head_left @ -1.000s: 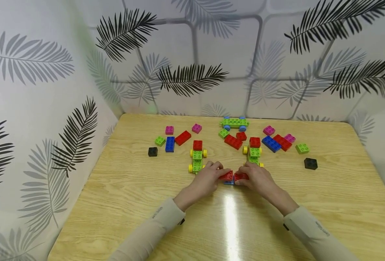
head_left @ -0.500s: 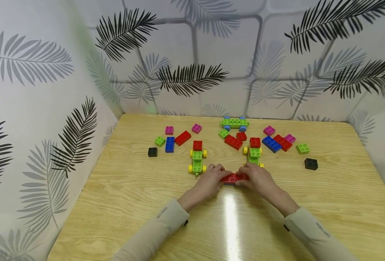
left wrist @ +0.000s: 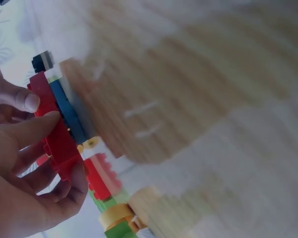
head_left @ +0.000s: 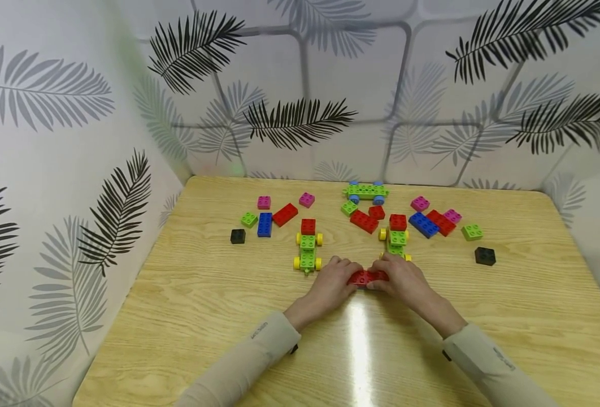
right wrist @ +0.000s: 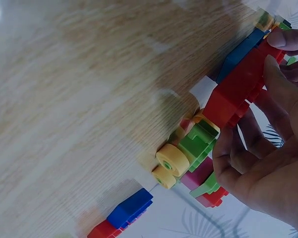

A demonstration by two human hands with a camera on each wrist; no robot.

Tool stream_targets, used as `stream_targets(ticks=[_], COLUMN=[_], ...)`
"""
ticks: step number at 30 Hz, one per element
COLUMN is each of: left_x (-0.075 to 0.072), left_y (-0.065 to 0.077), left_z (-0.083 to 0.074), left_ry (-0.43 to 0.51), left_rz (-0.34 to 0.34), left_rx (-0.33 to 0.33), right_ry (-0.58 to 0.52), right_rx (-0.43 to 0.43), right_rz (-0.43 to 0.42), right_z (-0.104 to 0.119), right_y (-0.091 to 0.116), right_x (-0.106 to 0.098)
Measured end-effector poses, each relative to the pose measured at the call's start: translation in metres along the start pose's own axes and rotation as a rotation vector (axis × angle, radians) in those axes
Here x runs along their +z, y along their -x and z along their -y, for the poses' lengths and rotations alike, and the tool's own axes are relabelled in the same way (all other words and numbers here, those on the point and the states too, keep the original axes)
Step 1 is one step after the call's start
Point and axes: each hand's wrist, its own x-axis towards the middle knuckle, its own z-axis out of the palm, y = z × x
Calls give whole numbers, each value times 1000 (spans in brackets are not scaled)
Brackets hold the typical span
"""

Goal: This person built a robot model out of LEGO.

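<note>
My left hand grips the left red brick, thumb on the near side and fingers behind. My right hand holds the right red brick the same way. End to end, the two red bricks sit on a blue brick, which shows beneath them in both wrist views. Both thumbs meet near the joint. Fingers hide much of the studs. Just beyond my left hand stands a green car base with yellow wheels and a red brick; a similar green car base is partly covered by my right hand.
A green car base with blue wheels stands at the table's back edge. Loose blue, red, pink, green and black bricks lie left and right. A patterned wall rises behind the table.
The left red brick has come down level beside the right one, covering the blue stud area seen earlier. My left hand has shifted slightly right; my right hand has stayed in place.
</note>
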Motion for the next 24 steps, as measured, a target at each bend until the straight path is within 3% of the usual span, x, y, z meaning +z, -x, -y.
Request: stream_targets(ticks=[10, 19, 24], left_x=[2, 3, 3], left_y=[-2, -3, -4], left_z=[-2, -2, 0], left_ry=[-91, -71, -38], left_rz=[7, 50, 41], left_rx=[42, 23, 11], right_ry=[8, -3, -8], right_rx=[-20, -19, -12], right_rz=[-19, -17, -19], right_z=[0, -1, -1], right_y=[0, 1, 0], right_x=[1, 1, 1])
